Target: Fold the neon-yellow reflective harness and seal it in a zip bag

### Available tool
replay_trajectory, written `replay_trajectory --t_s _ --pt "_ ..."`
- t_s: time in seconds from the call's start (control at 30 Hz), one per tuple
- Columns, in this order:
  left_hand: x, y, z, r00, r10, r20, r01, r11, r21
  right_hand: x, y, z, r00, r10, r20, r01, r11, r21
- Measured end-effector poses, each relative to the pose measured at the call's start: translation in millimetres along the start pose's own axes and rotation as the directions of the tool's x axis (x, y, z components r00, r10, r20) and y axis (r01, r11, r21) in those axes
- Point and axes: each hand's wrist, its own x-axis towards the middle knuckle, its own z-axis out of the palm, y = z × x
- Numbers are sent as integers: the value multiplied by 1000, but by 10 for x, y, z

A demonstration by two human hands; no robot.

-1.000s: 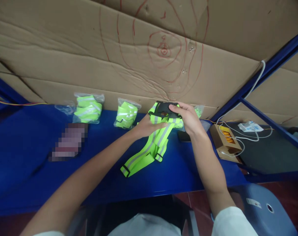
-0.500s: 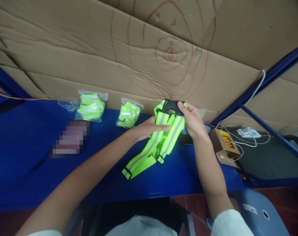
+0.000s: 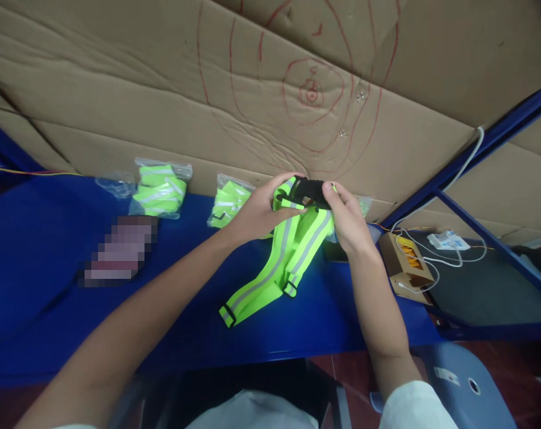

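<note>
Bright green belt [image 3: 277,262] hangs from both hands over the middle of the blue worktop [image 3: 306,336]; I cannot tell if its low end touches. From the left, a thing [image 3: 121,247] is blurred into squares. One bag [image 3: 161,190] sits at the back edge; the next bag [image 3: 226,202] is partly hidden by the left hand [image 3: 266,207], which grips the belt beside its black buckle [image 3: 316,192]. The right hand [image 3: 348,219] pinches the buckle's right end. A brown box [image 3: 404,259] sits near the right edge. Red rings [image 3: 312,92] mark the cardboard wall [image 3: 118,77]. A grey-blue stool [image 3: 465,387] is cut off.

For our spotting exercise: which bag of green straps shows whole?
The leftmost bag; the left hand partly hides the middle bag, the right hand the rightmost bag.
</note>
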Motion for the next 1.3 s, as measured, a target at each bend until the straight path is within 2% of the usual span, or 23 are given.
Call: replay_trajectory --t_s 0.13,0.2,0.23,0.33,0.43,0.53,0.63,0.77,0.87,1.03,1.2,1.3 --pt "36 26 -62 987 -122 -102 108 986 -127 -22 -63 -24 969 49 243 -75 992 99" --pt "39 37 -75 973 -194 -126 147 939 -311 -29 -72 -4 960 31 279 -58 994 89" --pt "36 42 -75 966 -238 -101 177 895 -410 -30 -64 16 962 17 274 -42 996 83" --pt "18 58 -50 924 -376 69 335 711 -618 -21 1 93 988 -19 152 4 996 93" --pt "-3 85 7 858 -467 213 484 597 -640 -7 85 150 997 -39 -70 46 994 97" --pt "-19 117 66 845 -474 247 521 632 -573 -4 139 173 984 -30 -178 36 999 29" --pt "-24 108 86 864 -470 180 491 710 -505 -21 153 192 988 -26 -150 28 1000 11" --pt "-12 12 69 886 -461 58 419 740 -526 -57 128 226 994 -98 -47 100 994 43" --pt "-1 -28 58 916 -398 49 364 772 -521 -53 103 231 997 -70 -17 71 990 123" --pt "-5 36 82 939 -342 42 323 832 -451 25 139 206 997 -5 -75 19 982 189" --pt "-35 83 153 893 -446 62 409 746 -525 40 172 179 977 -52 -207 56 998 10" --pt "-55 127 190 905 -424 27 382 784 -489 15 144 141 974 -98 -206 83 993 -81"
